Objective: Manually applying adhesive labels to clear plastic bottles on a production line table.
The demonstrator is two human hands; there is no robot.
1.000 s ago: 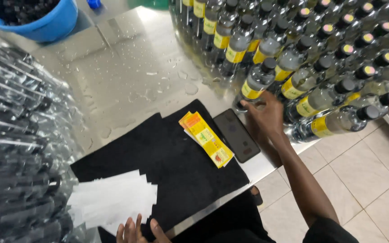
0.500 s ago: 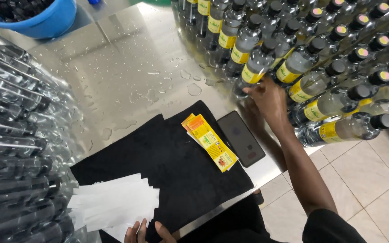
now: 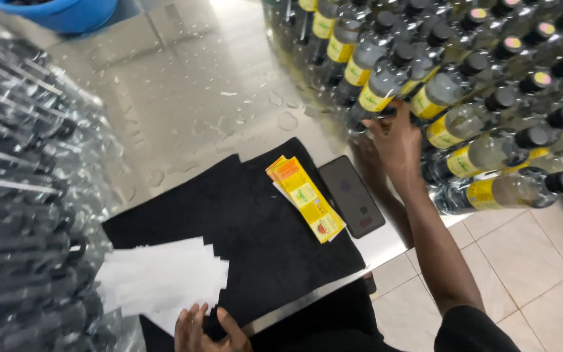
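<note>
Bright overhead light falls from the far side and bounces off the wet steel table [image 3: 184, 98], leaving a white glare patch near the top edge. The shrink-wrapped bottles [image 3: 14, 195] on the left streak with specular highlights and smear with motion blur (edges there bend slightly). The black cloth [image 3: 249, 228] swallows detail, while the white paper strips [image 3: 164, 280] nearly blow out. Shadows stay soft and short.

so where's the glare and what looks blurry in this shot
Head view: overhead light glares off the wet steel table, strongest at the top edge; the plastic-wrapped bottles at left smear into streaks; the right hand at the labelled bottles is slightly soft.
</note>
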